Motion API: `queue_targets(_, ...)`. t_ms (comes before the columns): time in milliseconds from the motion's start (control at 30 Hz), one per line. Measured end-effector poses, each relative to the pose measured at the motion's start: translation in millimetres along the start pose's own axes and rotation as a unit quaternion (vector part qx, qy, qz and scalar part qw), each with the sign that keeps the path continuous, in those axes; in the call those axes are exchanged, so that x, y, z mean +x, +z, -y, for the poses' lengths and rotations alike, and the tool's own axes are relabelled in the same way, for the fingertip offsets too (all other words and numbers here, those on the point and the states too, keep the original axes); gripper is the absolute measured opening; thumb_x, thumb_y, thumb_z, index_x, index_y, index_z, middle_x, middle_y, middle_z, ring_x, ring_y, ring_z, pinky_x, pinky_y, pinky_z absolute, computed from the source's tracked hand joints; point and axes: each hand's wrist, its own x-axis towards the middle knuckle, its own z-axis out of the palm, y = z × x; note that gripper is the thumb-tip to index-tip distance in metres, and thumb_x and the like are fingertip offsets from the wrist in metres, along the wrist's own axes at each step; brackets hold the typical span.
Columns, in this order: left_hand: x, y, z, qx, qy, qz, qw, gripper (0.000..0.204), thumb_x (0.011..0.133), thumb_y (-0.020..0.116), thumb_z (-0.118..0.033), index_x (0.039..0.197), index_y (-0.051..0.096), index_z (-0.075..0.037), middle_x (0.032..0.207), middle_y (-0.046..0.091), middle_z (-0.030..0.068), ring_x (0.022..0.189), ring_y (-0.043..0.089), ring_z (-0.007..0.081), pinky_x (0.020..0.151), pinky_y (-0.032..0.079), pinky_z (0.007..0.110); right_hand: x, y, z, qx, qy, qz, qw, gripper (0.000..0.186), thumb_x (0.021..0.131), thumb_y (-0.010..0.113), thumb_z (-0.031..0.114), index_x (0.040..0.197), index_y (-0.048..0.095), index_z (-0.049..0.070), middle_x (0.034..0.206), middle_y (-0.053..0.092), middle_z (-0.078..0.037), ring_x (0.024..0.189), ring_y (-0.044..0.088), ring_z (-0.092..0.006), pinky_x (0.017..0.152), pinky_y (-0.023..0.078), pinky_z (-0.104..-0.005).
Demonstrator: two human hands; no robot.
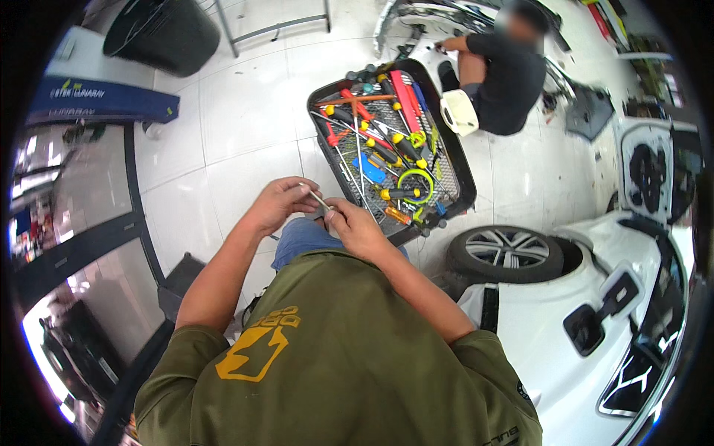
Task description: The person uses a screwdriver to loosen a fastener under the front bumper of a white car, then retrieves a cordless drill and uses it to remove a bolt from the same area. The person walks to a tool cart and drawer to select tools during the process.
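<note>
In front of my body, a thin, pale metal rod [320, 199] slants between my two hands. My left hand [285, 202] has its fingers bent around the upper end, thumb and fingertips close together. The lower end is pinched between thumb and fingers of my right hand [354, 225]. What kind of piece it is, I cannot make out. Just beyond my right hand stands a black mesh tool tray [466, 186]. It is heaped with screwdrivers [383, 152] with yellow-and-black handles, a red bar-shaped tool [405, 100], a blue piece [370, 168] and a yellow-green ring [416, 186].
Beyond the tray, a person in dark clothes [509, 78] sits low beside a cream-coloured container [459, 113] and car parts. A wheel [508, 249] and a white car [535, 334] are at the right. A black bin [163, 37] and blue box [104, 99] stand at the left.
</note>
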Motion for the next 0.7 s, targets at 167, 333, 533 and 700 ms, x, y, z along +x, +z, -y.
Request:
queue_targets(167,17,33,-1,0.221,-0.013,0.102,0.97,0.023,0.092,0.053,-0.018,0.1,0.063,0.001,0.088,0.065,0.0104,0.082,0.062,0.0169,0.077,0.052,0.032,-33,-20,-20,0.08,0.109,0.02,0.991,0.026,0.094,0.045,0.021,0.105,0.058,0.0,0.071,0.054,-0.006,0.063,0.052,-0.0153,0.06,0.044,-0.0296)
queue_targets(333,57,62,-15,0.657,0.227,0.134,0.707,0.023,0.087,0.055,-0.018,0.095,0.064,0.001,0.089,0.064,0.0179,0.083,0.061,0.0332,0.078,0.049,0.039,-75,-63,-60,0.183,0.149,-0.07,0.969,0.024,0.094,0.047,0.019,0.103,0.059,0.002,0.068,0.049,0.001,0.061,0.047,-0.0088,0.053,0.039,-0.0243)
queue_targets(533,113,62,-1,0.83,0.106,0.218,0.502,0.031,0.088,0.047,-0.025,0.087,0.063,0.002,0.086,0.064,0.0229,0.083,0.062,0.0393,0.077,0.049,0.047,-127,-84,-55,0.327,0.164,-0.281,0.887,0.017,0.092,0.049,0.013,0.103,0.054,0.001,0.077,0.053,-0.002,0.063,0.051,-0.0107,0.056,0.044,-0.0255)
queue_targets(700,154,81,6,0.805,0.128,0.319,0.484,0.03,0.087,0.048,-0.021,0.099,0.055,0.005,0.087,0.062,0.0275,0.084,0.061,0.0432,0.077,0.048,0.051,-194,-39,-72,0.365,0.187,-0.516,0.752,0.012,0.092,0.049,0.011,0.099,0.053,0.003,0.077,0.053,-0.003,0.063,0.052,-0.011,0.058,0.045,-0.0267)
